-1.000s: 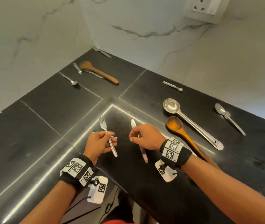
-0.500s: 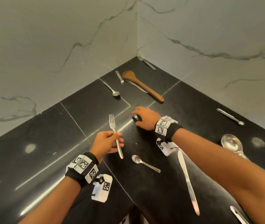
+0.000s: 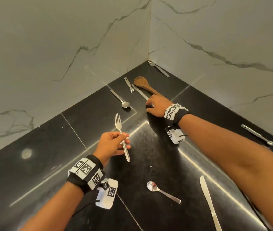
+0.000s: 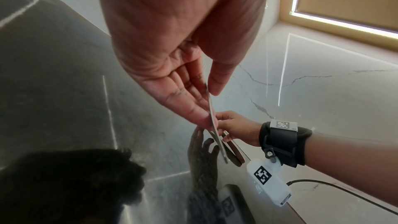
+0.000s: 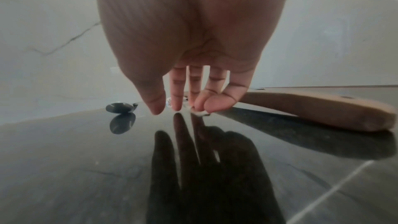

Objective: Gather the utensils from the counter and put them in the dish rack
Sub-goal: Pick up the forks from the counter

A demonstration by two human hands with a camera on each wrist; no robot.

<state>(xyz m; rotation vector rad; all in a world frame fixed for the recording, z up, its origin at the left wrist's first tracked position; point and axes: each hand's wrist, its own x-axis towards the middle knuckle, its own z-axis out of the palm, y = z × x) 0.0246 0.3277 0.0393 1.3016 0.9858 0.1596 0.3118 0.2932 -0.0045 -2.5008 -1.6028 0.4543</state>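
My left hand [image 3: 124,139] pinches a steel fork [image 3: 120,130] by the handle between thumb and fingers, tines pointing away, above the black counter [image 3: 32,164]. The left wrist view shows the fork [image 4: 212,113] edge-on against the fingers. My right hand [image 3: 149,105] reaches far forward, and its straight fingers touch the counter at the near end of a flat steel utensil [image 3: 139,91]. That utensil lies beside a wooden spoon [image 3: 143,84]. In the right wrist view the fingertips [image 5: 176,106] rest on the counter with the wooden spoon handle [image 5: 323,108] just to their right. No dish rack is in view.
Loose on the counter are a teaspoon [image 3: 125,104], a small spoon [image 3: 130,85], a fork [image 3: 158,67] in the wall corner, a spoon [image 3: 162,191] and a table knife [image 3: 210,202] near me, and a slim steel utensil [image 3: 257,135] at right. Marble walls close off the back.
My right hand has left the table knife lying on the counter and moved forward to the utensils by the wooden spoon. My left hand still holds the fork.
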